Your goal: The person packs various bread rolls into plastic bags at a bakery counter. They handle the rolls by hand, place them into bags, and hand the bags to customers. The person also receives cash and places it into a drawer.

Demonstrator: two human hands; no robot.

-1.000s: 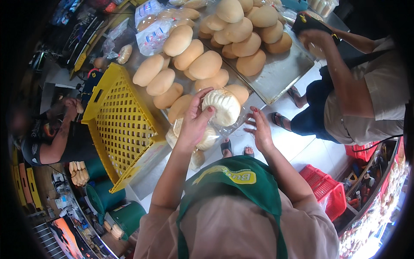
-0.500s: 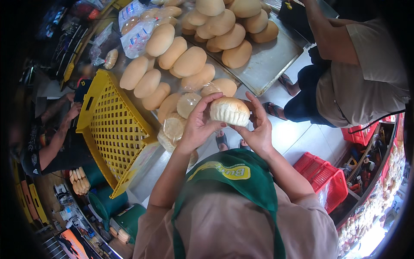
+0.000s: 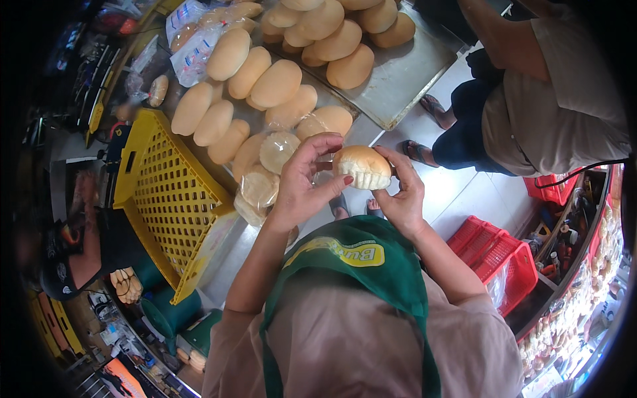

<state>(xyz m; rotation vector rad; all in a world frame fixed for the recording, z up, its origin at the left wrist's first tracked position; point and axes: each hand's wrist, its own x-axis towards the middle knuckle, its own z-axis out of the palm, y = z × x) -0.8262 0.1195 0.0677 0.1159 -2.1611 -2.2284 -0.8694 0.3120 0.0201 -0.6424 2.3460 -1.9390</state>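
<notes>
In front of my apron, a bread roll (image 3: 361, 167) with a golden top and pale ridged side is held up between both hands. My right hand (image 3: 403, 196) grips its right end, fingers curled over behind and thumb underneath. At the left end, my left hand (image 3: 305, 179) has its thumb against the roll's side and its fingers curved around the back; their tips are partly hidden. Just beyond my left hand lie round pale breads in clear plastic (image 3: 279, 152). Behind these, large oval loaves (image 3: 277, 83) cover the table.
A yellow perforated crate (image 3: 169, 199) stands tilted at the left, near another person's arm (image 3: 86, 225). A metal tray (image 3: 415, 83) bears piled loaves. At the right stand a person in a beige shirt (image 3: 557, 106) and a red basket (image 3: 491, 259). Wrapped bread (image 3: 192, 56) lies far left.
The roll has shifted slightly right and turned a little in my hands. My left hand's fingers have loosened and its thumb moved up the roll's side. The table scene has shifted left and up.
</notes>
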